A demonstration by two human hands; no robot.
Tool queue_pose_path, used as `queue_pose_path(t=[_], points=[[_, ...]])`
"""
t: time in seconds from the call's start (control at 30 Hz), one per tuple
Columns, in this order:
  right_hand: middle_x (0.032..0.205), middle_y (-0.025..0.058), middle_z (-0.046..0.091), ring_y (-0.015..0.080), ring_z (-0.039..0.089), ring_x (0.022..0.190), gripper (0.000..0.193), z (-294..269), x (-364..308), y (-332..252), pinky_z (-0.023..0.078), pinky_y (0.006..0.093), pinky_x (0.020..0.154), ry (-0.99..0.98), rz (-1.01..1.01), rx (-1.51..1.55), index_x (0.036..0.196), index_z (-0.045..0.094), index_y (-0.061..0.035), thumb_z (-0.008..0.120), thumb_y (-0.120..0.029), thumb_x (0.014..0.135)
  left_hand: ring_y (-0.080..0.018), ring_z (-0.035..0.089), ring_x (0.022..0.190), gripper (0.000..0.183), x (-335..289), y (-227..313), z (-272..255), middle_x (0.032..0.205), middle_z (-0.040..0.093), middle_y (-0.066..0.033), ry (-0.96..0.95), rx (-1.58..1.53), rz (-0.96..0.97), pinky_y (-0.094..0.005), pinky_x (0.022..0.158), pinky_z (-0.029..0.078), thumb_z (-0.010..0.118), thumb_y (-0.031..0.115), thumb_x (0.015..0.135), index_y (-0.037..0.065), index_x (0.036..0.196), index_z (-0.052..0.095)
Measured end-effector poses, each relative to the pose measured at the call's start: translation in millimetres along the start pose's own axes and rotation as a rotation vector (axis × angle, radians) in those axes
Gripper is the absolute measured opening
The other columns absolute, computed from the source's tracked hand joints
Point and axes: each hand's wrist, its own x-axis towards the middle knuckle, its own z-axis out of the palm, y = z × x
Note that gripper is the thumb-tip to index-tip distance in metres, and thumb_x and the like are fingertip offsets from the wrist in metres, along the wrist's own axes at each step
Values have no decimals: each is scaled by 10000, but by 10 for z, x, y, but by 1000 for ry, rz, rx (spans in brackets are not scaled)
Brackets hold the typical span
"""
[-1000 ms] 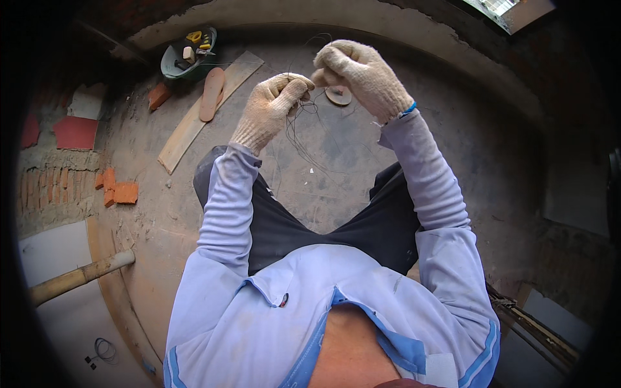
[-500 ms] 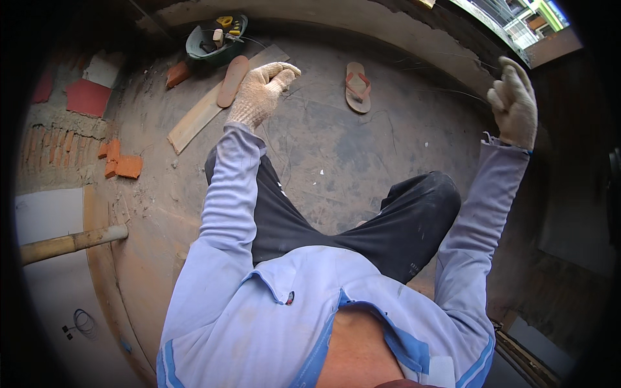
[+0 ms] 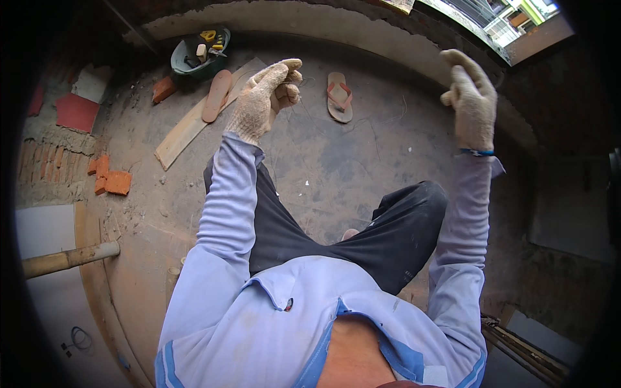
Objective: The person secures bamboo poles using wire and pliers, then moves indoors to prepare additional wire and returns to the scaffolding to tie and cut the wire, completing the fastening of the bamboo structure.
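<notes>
Both of my hands wear cream knitted work gloves and are raised in front of me. My left hand [image 3: 264, 100] is at the upper middle, fingers curled, with a thin dark wire [image 3: 309, 83] trailing from beside its fingertips. On the right, my right hand [image 3: 474, 103] is held up near the wall; its fingers are parted and no object shows between them. Fine loops of the wire spread over the floor between the hands. A flip-flop [image 3: 339, 97] with red straps lies beyond them, and another flip-flop [image 3: 217, 96] rests on a wooden board [image 3: 178, 143] beside my left hand.
A green bucket [image 3: 178, 59] of tools stands at the far left, near a loose brick [image 3: 163, 90]. Broken bricks [image 3: 118, 182] lie at left. A bamboo pole [image 3: 71, 258] juts in at lower left. The low far wall [image 3: 310, 24] curves across the top.
My right hand has moved left, closer to my left hand, and its fingers have spread somewhat. My left hand has turned slightly. The whole view has shifted a little.
</notes>
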Motion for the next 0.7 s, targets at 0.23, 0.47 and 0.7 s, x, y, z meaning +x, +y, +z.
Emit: queue_pose_path(t=[0.23,0.47,0.7], points=[[1025,67,729,47,529,622,446,1055,-327,409,468,218,562,-450,-64,28,1287,690,-6,692,-346,998,-126,687,869,346,-101,24,234,1080,707,-72,-109,5,45,-300,754,585,580,247,1083,15,1327,658],[968,60,743,70,584,620,309,1101,-483,527,467,223,573,-573,400,298,1079,748,-26,688,-317,992,-108,691,848,342,-84,-130,352,1094,716,-70,-123,64,7,-261,745,602,588,252,1080,26,1324,667],[926,87,692,120,626,756,247,1115,-472,605,514,229,628,-466,436,788,1082,672,2,529,-199,1089,-70,618,671,294,-88,-185,351,1020,713,-59,-166,21,-9,-232,611,547,557,251,1096,26,1237,684]])
